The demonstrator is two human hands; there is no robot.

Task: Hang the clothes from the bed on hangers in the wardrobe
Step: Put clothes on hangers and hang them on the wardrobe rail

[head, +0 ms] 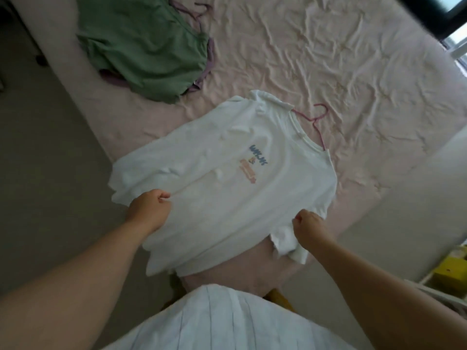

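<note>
On the pink bed [328, 59], with each grip, left hand [149, 210] and right hand [309, 224], pinching the white T-shirt [227, 173] hem, the shirt is best drawn evenly down over the pink hanger [319, 120] at its collar, keeping both shoulders seated.

A bed [328, 59] with a creased pale pink sheet fills most of the room here, its corner pointing toward me. Grey-beige floor [45, 152] runs along its left edge and again past its right edge. At the top right corner a dark-framed window [452, 18] lets in bright daylight. Low on the right stands a white shelf [439, 289] with a yellow box [449, 271].
</note>
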